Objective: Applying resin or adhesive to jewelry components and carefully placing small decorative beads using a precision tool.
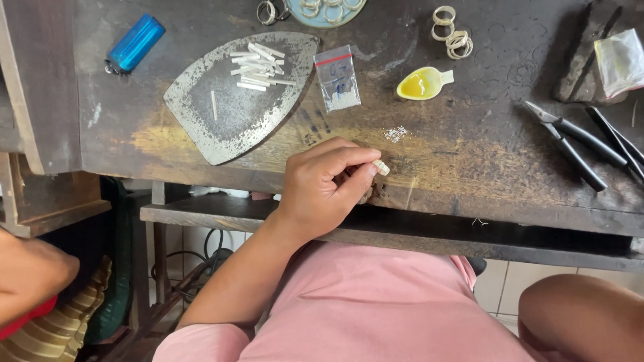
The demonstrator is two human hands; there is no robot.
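My left hand [320, 188] rests at the front edge of the dark wooden workbench [469, 167]. Its fingertips pinch a small pale ring-like piece [381, 167] just above the bench surface. My right hand is out of the frame. Behind the hand lies an iron-shaped metal plate [221, 127] carrying several short pale metal strips [256, 67]. A small clear zip bag [337, 78] lies to the right of the plate, and a little heap of white grains [395, 133] sits just beyond my fingertips.
A blue lighter [135, 44] lies at back left and a yellow spoon-shaped dish [422, 84] at back centre. Several pale rings [453, 35] lie behind it. Black pliers [577, 144] rest at right. Another person's limb [30, 275] shows at far left.
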